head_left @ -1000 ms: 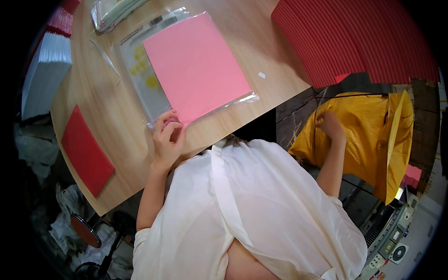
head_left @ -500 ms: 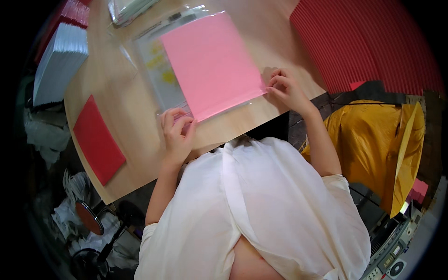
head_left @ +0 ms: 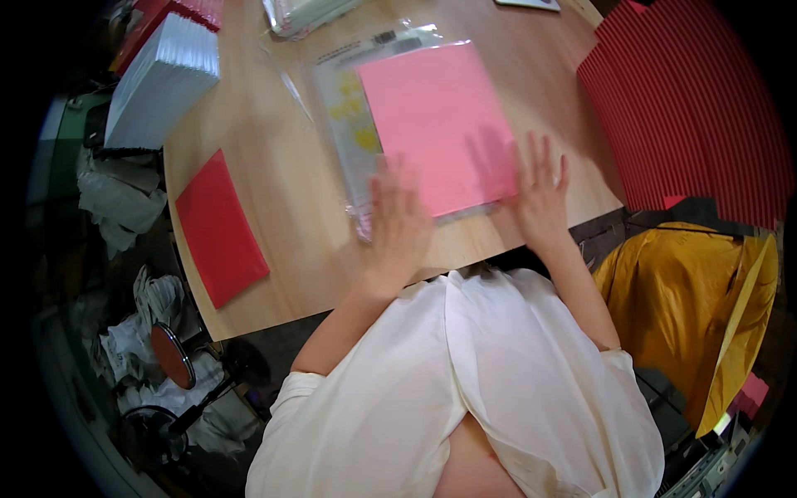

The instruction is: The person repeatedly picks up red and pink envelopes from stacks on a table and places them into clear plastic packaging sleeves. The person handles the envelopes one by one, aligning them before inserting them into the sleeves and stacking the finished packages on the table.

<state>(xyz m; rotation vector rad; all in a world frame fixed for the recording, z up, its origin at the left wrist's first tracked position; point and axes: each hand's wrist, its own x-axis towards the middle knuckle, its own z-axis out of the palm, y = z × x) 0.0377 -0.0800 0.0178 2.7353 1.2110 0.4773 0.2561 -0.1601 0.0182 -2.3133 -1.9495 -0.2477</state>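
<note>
A flat pink packet (head_left: pixel 440 124), smooth like folded sheet or film, lies on a clear plastic bag (head_left: pixel 339 124) with yellow print. Against the packet's near left corner is my left hand (head_left: pixel 397 220), its fingers stretched out and somewhat blurred by motion. My right hand (head_left: pixel 541 195) is at the near right corner, fingers spread, casting a shadow on the pink surface. Neither hand grips anything. The bag's crinkled near end shows beside my left fingers.
A red folded packet (head_left: pixel 220 228) lies on the left of the wooden table (head_left: pixel 290 274). White (head_left: pixel 166 83) and red stacks (head_left: pixel 681 108) stand at the far left and right. A clear-wrapped bundle (head_left: pixel 311 12) is at the back. Yellow cloth (head_left: pixel 672 307) hangs at the right, below table height.
Both hands had pinched the packet's near corners; now the fingers have let go and extended over its near edge. The whole view has shifted, moving the table rightward in the picture.
</note>
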